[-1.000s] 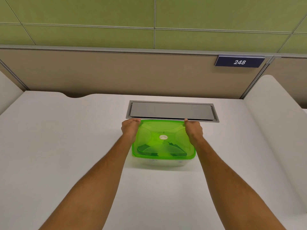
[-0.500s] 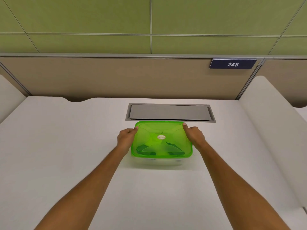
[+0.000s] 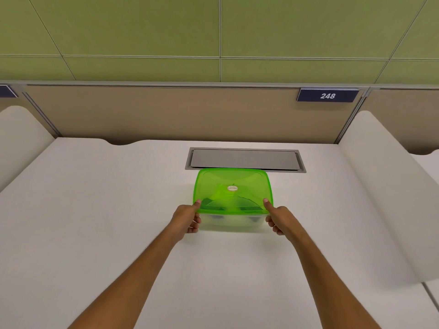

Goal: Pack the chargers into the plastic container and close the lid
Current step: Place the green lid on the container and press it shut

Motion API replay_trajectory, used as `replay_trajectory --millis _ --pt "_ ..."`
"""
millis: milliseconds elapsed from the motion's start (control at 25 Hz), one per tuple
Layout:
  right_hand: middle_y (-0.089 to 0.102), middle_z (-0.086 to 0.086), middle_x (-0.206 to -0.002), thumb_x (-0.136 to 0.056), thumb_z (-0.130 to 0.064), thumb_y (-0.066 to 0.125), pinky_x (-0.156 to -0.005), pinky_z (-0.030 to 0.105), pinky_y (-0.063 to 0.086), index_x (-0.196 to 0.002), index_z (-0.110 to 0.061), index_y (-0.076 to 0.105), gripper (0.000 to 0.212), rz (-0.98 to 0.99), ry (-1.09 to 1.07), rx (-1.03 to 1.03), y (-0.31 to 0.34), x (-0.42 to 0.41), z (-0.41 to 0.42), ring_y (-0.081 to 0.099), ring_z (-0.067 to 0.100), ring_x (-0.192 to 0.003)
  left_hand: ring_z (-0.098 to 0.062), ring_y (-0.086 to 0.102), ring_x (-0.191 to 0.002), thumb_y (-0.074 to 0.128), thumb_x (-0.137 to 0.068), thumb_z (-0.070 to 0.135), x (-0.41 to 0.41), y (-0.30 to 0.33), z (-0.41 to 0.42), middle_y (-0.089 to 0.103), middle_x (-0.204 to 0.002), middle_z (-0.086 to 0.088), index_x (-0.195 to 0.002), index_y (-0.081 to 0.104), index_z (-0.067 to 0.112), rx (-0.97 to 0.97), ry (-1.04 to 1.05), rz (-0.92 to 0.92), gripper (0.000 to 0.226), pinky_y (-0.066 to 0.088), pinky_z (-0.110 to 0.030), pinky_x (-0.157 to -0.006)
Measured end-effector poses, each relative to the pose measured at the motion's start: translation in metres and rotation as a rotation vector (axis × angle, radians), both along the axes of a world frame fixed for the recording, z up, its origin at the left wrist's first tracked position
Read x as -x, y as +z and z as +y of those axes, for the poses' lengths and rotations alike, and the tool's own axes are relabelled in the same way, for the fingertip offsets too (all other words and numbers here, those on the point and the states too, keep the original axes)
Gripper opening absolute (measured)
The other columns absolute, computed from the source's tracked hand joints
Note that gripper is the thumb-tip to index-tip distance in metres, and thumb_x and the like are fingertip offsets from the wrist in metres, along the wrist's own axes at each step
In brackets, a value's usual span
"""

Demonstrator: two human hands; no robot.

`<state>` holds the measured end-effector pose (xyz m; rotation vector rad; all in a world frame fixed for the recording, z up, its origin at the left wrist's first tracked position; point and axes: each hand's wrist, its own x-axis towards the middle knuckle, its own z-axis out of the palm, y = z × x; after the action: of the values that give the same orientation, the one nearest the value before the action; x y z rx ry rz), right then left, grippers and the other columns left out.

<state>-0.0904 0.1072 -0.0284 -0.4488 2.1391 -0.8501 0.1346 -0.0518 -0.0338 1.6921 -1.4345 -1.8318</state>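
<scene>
A clear plastic container (image 3: 231,223) stands on the white desk (image 3: 95,210) with its translucent green lid (image 3: 234,191) on top. Dark chargers (image 3: 213,204) show dimly through the lid, their shapes unclear. My left hand (image 3: 186,218) grips the container's near left corner, thumb pressed on the lid and fingers curled under the rim. My right hand (image 3: 279,218) holds the near right corner the same way.
A grey metal cable hatch (image 3: 244,159) is set into the desk just behind the container. A beige partition with a "248" sign (image 3: 327,95) rises at the back. White curved dividers (image 3: 380,186) flank the desk on both sides.
Both hands slid from the lid's far corners along its sides to the near corners. The container stayed in place.
</scene>
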Motion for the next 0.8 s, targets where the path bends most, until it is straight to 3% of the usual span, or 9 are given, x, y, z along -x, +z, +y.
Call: replay_trajectory --millis 80,320,440,520,600,680,760,800 --pt "0.048 0.005 -0.057 -0.092 -0.056 0.047 -0.047 0.023 0.028 -0.065 -0.006 0.058 0.059 -0.102 -0.042 0.058 0.0 0.001 0.002 0.037 0.017 -0.046 -0.018 0.047 -0.042 0.056 -0.093 0.04 0.0 0.001 0.001 0.055 -0.058 -0.009 -0.07 0.05 0.007 -0.02 0.018 0.018 0.04 0.047 -0.026 -0.047" --pt "0.033 0.003 -0.051 -0.087 -0.048 0.062 -0.045 0.023 0.02 -0.057 -0.004 0.055 0.053 -0.152 -0.212 0.225 -0.01 -0.008 0.004 0.023 0.016 -0.042 -0.018 0.046 -0.043 0.06 -0.091 0.037 0.001 -0.001 0.002 0.054 -0.058 -0.009 -0.07 0.051 0.007 -0.057 0.063 0.057 0.037 0.046 -0.026 -0.046" --pt "0.034 0.002 -0.05 -0.086 -0.047 0.064 -0.043 0.022 0.02 -0.058 -0.004 0.056 0.052 -0.189 -0.258 0.241 -0.01 -0.009 0.005 0.024 0.015 -0.04 -0.017 0.045 -0.043 0.06 -0.091 0.037 0.0 0.0 -0.001 0.054 -0.058 -0.009 -0.07 0.051 0.007 -0.065 0.032 0.041 0.038 0.046 -0.026 -0.046" --pt "0.043 0.005 -0.052 -0.088 -0.05 0.059 -0.043 0.021 0.023 -0.063 -0.004 0.059 0.052 -0.192 -0.176 0.19 -0.006 -0.006 0.006 0.03 0.014 -0.041 -0.019 0.048 -0.046 0.06 -0.089 0.042 -0.001 0.007 -0.007 0.059 -0.062 -0.01 -0.071 0.056 0.004 0.039 -0.092 -0.095 0.042 0.047 -0.028 -0.05" --pt "0.058 0.01 -0.063 -0.092 -0.05 0.053 -0.044 0.021 0.035 -0.074 -0.002 0.061 0.052 -0.182 -0.073 0.093 0.003 0.0 0.003 0.043 0.016 -0.047 -0.027 0.06 -0.062 0.063 -0.083 0.05 0.001 0.016 -0.018 0.067 -0.077 -0.013 -0.08 0.063 0.002 0.364 -0.308 -0.455 0.048 0.049 -0.032 -0.06" --pt "0.062 0.014 -0.077 -0.093 -0.043 0.055 -0.048 0.025 0.049 -0.089 0.0 0.058 0.044 -0.149 -0.037 0.036 0.011 0.008 -0.004 0.053 0.019 -0.054 -0.033 0.06 -0.096 0.066 -0.078 0.054 0.007 0.028 -0.024 0.064 -0.104 -0.013 -0.1 0.061 0.004 0.697 -0.444 -0.693 0.054 0.049 -0.036 -0.074" --pt "0.059 0.017 -0.077 -0.09 -0.03 0.065 -0.053 0.029 0.055 -0.094 0.003 0.054 0.035 -0.092 -0.035 0.019 0.017 0.015 -0.013 0.056 0.022 -0.056 -0.033 0.041 -0.126 0.062 -0.081 0.054 0.019 0.03 -0.024 0.047 -0.137 -0.013 -0.127 0.046 0.005 0.83 -0.572 -0.624 0.069 0.043 -0.044 -0.096" --pt "0.058 0.017 -0.072 -0.088 -0.025 0.068 -0.058 0.032 0.058 -0.091 0.004 0.054 0.032 -0.083 -0.028 0.007 0.018 0.017 -0.017 0.058 0.024 -0.057 -0.03 0.025 -0.139 0.056 -0.085 0.056 0.024 0.029 -0.02 0.029 -0.152 -0.011 -0.14 0.033 0.006 0.84 -0.654 -0.57 0.078 0.033 -0.048 -0.107"
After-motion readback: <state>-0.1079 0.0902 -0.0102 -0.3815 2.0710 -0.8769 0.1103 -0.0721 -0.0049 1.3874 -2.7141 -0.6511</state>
